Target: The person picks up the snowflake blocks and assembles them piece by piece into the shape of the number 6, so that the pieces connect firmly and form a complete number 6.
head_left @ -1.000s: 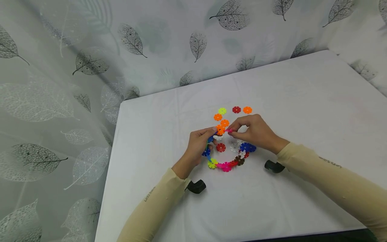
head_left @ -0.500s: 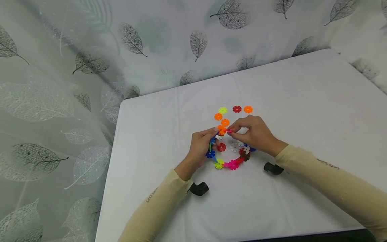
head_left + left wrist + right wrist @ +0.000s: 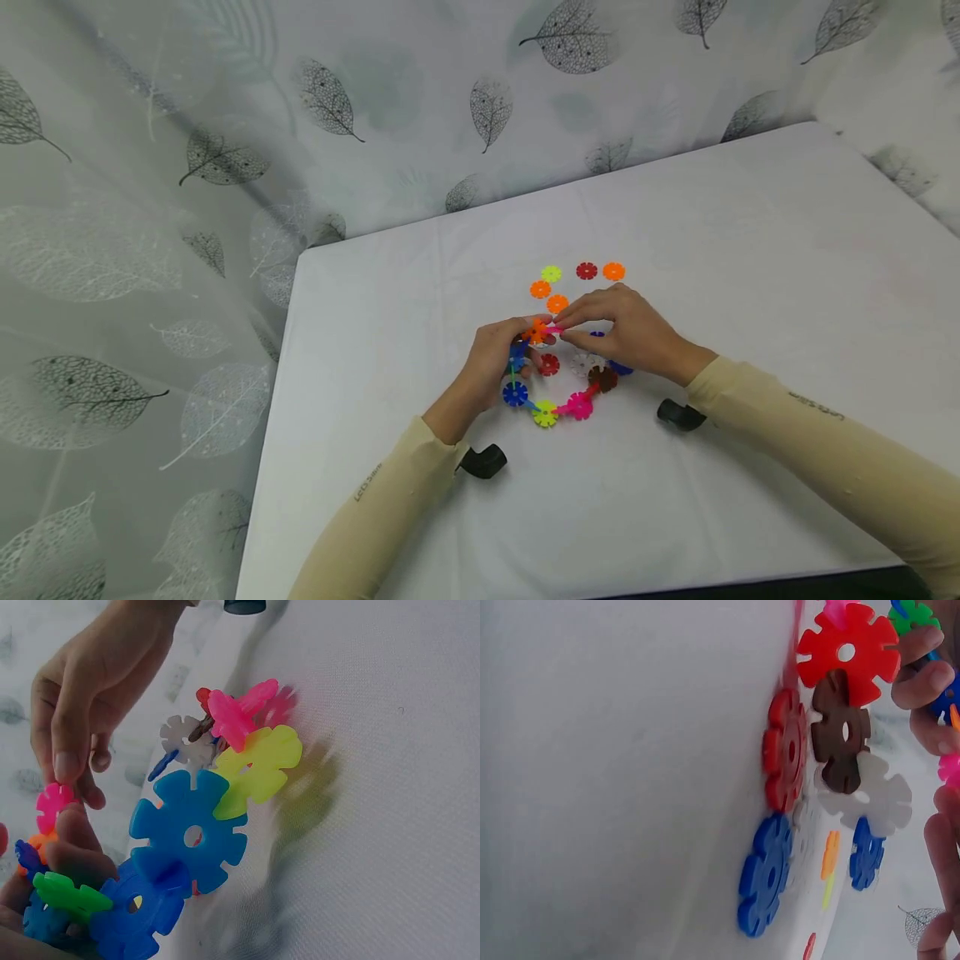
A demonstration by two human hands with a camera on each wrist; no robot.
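Observation:
A chain of interlocking snowflake discs curves below my hands, with a light blue disc (image 3: pixel 165 810), a yellow disc (image 3: pixel 262 761) and a brown disc (image 3: pixel 829 712) among its links. My left hand (image 3: pixel 491 358) grips the chain's upper end, by an orange disc (image 3: pixel 536 332). Between thumb and fingertips, my right hand (image 3: pixel 633 329) pinches a pink disc (image 3: pixel 54 804) right at the edge of that orange one. A white disc (image 3: pixel 881 795) and a blue disc (image 3: pixel 867 855) hang at the chain's other end, below the right hand.
Loose discs lie behind the hands: a yellow disc (image 3: pixel 551 273), a dark red disc (image 3: pixel 587 271) and several orange discs (image 3: pixel 613 271). Under the chain are a red disc (image 3: pixel 784 750) and a blue disc (image 3: pixel 765 874). White cloth covers the table (image 3: pixel 750 467); a leaf-print curtain (image 3: pixel 420 108) stands behind.
Both hands have shifted slightly left, and the orange disc has turned and come a little nearer. The right fingers are closer to the left hand, and the hanging chain has swung.

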